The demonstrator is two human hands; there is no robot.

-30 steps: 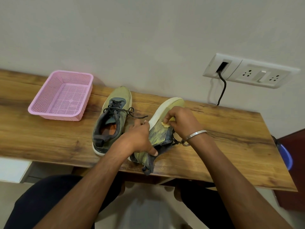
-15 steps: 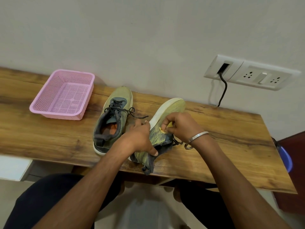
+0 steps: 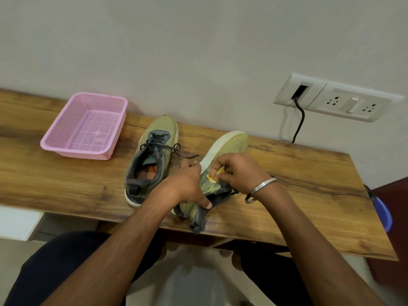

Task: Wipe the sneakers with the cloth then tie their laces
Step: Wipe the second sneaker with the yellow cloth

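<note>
Left hand (image 3: 187, 184) is gripping the tilted olive-green knit sneaker (image 3: 212, 173) on the wooden surface (image 3: 309, 184) w/ fingers curled round it, while right hand (image 3: 238, 171) is pinching the small yellow cloth (image 3: 213, 175) vs. the upper; probably best keeping strokes short & shoe braced.

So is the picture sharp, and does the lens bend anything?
Head view: sharp on the sneakers and both hands; soft, even light, faint shadows; wide-angle lens bows the table edge and tilts the socket plate; no glare.
</note>
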